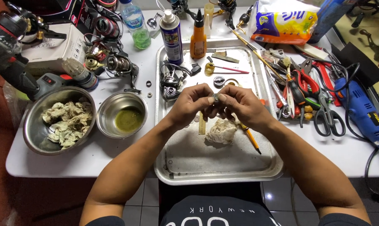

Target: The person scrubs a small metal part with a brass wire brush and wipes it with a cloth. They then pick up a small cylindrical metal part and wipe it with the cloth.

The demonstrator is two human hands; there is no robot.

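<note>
Over the middle of a metal tray [189,165], my left hand [192,103] and my right hand [238,104] meet fingertip to fingertip. Both pinch one small grey metal part [216,98] between thumbs and forefingers; most of it is hidden by the fingers. Just below the hands a crumpled dirty rag [221,131] lies on the tray, with an orange-handled tool [252,140] beside it. A partly dismantled fishing reel [171,81] rests on the tray just left of my left hand.
Two steel bowls stand left of the tray: one with used rags [65,121], one with greenish oil [126,118]. A spray can [172,37] and an orange bottle [198,37] stand at the tray's far end. Pliers, scissors [325,117] and a blue power tool [363,111] crowd the right.
</note>
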